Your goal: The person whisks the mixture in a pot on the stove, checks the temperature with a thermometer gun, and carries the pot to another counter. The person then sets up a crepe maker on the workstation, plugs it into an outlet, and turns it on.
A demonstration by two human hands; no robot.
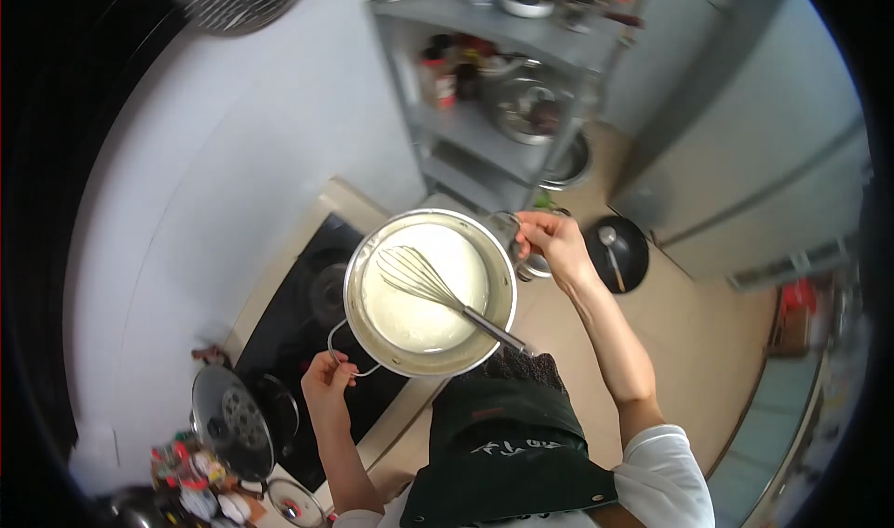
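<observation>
Two hands hold one metal pot [503, 297], which lies between them, in front of the person's dark apron [507, 435]. The left hand [329, 376] has its fingers closed on the wire-like handle at the pot's lower left, while the right hand [548, 237] pinches the opposite handle at the upper right, thumb and fingers together. Both hands are outside the rim, just beside the pot's wall, with the right one farther from the apron than the left.

Inside the pot is a pale, creamy liquid [396, 316]. A whisk [442, 295] leans in it (nobody is holding that): its wire loops are over and partly in the liquid, and its dark handle slants across the lower right rim, the tip reaching out past the pot towards the apron.

Beneath and to the left of the pot in view is a black stove top [312, 337], set in a pale surface [276, 275]. A large pan with a glass lid [223, 416] is near the left hand, towards the lower left. Beyond the pot, a grey shelf [484, 146] carries bowls, jars and metal pans, somewhat blurred. On the tiled floor [559, 360], to the right of the right hand, a black wok [629, 265] has a ladle [612, 253] in it.
</observation>
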